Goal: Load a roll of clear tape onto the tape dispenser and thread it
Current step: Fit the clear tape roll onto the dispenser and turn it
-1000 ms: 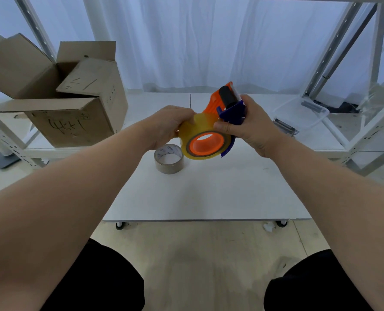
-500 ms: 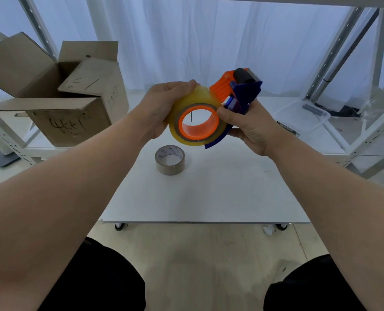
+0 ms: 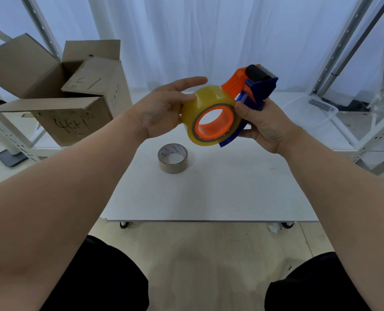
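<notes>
A yellowish clear tape roll [image 3: 205, 102] sits on the orange hub of the tape dispenser [image 3: 251, 86], held in the air above the white table [image 3: 209, 194]. The dispenser is orange and blue, with a black roller and a toothed blade at its top. My right hand [image 3: 262, 124] grips the dispenser's blue frame from the right, thumb against the roll's edge. My left hand [image 3: 166, 108] cups the roll's left side, thumb on its outer surface and fingers stretched out behind it.
A brown tape roll [image 3: 173, 158] lies flat on the table below my hands. An open cardboard box [image 3: 58, 97] stands on the rack at the left. A clear plastic tray [image 3: 314, 111] sits at the right, beside metal rack posts.
Both hands have lifted the dispenser and roll higher, away from the table. My left fingers have stretched out behind the roll, with the thumb now resting on its outer surface.
</notes>
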The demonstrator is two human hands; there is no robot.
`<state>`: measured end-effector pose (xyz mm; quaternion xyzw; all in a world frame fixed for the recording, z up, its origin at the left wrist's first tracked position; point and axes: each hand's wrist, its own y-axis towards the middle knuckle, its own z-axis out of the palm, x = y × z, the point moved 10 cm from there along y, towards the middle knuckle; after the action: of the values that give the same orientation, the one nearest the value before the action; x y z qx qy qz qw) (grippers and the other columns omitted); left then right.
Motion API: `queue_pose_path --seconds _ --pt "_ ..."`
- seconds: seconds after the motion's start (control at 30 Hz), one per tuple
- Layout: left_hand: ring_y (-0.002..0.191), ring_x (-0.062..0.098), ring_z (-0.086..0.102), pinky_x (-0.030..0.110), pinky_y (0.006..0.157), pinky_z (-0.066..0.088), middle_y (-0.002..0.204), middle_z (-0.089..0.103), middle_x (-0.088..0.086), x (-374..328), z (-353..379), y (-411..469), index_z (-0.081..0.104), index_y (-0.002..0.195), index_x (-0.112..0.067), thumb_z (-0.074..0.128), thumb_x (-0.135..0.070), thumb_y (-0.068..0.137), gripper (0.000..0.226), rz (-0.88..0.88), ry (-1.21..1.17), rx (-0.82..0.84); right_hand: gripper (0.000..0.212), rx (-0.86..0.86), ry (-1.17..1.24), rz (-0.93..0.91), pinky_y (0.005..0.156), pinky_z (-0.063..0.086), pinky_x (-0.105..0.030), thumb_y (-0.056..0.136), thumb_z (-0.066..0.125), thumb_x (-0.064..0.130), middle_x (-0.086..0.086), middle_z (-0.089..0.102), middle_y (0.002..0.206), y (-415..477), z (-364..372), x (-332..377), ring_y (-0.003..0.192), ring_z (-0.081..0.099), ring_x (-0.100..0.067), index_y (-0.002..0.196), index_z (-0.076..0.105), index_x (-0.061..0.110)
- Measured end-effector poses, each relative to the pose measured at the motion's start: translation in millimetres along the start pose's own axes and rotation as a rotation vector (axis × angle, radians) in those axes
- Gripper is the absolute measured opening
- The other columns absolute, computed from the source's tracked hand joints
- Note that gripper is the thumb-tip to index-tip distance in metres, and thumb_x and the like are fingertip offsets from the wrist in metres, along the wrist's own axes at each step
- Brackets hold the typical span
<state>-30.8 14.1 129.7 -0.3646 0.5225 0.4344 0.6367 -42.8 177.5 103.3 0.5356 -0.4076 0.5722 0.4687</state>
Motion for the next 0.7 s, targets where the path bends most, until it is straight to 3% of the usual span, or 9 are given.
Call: queue_pose_path --seconds 0.1,0.27,0.4,0.47,0.57,0.7 --pt "0.103 0.027 0.057 0.036 0.091 0.051 0.121 0.057 0.014 8.9 -1.8 3.4 0.060 0.115 -0.015 0.041 -0.001 0.093 0.032 -0.047 0.078 -0.025 0.080 -0.008 -0.031 -0.005 0.076 0.059 -0.044 0.061 0.078 0.032 -0.009 0.061 0.118 -3.2 -4.3 -2.3 0.108 0.063 -0.028 0.130 0.046 0.011" --pt "0.094 0.027 0.054 0.035 0.088 0.050 0.104 0.057 0.016 23.6 -4.8 6.7 0.063 0.100 -0.008 0.040 0.001 0.085 0.029 -0.120 0.217 -0.119 0.045 -0.027 -0.206 -0.058 0.078 0.060 -0.037 0.075 0.075 0.016 0.000 0.064 0.105 -6.0 -4.5 2.5 0.097 0.065 -0.019 0.114 0.053 0.019" --pt "0.093 0.027 0.052 0.035 0.089 0.048 0.101 0.052 0.015 30.1 -6.1 8.8 0.057 0.094 -0.004 0.058 -0.015 0.070 0.027 -0.187 0.282 -0.164 0.044 -0.008 -0.297 -0.124 0.079 0.059 -0.032 0.073 0.078 0.013 0.007 0.061 0.103 -7.9 1.2 11.5 0.097 0.060 -0.015 0.106 0.052 0.026" --pt "0.098 0.028 0.057 0.037 0.093 0.048 0.103 0.058 0.011 32.0 -3.8 9.0 0.057 0.097 -0.007 0.065 -0.022 0.078 0.026 -0.214 0.382 -0.176 0.046 0.007 -0.358 -0.156 0.079 0.058 -0.030 0.071 0.080 0.014 0.008 0.060 0.104 -8.7 7.1 16.5 0.098 0.059 -0.015 0.104 0.051 0.027" --pt "0.100 0.028 0.066 0.042 0.093 0.052 0.107 0.069 0.008 23.5 -0.2 10.0 0.064 0.109 -0.011 0.064 -0.045 0.083 0.044 -0.166 0.490 -0.158 0.053 0.003 -0.355 -0.136 0.080 0.059 -0.035 0.070 0.081 0.018 -0.002 0.062 0.114 -6.5 11.0 20.8 0.103 0.062 -0.020 0.114 0.051 0.020" --pt "0.085 0.021 0.070 0.032 0.078 0.057 0.089 0.075 0.001 -0.6 -1.0 5.2 0.067 0.096 -0.014 0.062 -0.038 0.085 0.027 -0.049 0.300 -0.144 0.070 0.036 -0.201 -0.098 0.070 0.059 -0.032 0.064 0.077 0.029 -0.002 0.065 0.106 -6.2 13.8 25.6 0.094 0.068 -0.017 0.125 0.049 0.009"
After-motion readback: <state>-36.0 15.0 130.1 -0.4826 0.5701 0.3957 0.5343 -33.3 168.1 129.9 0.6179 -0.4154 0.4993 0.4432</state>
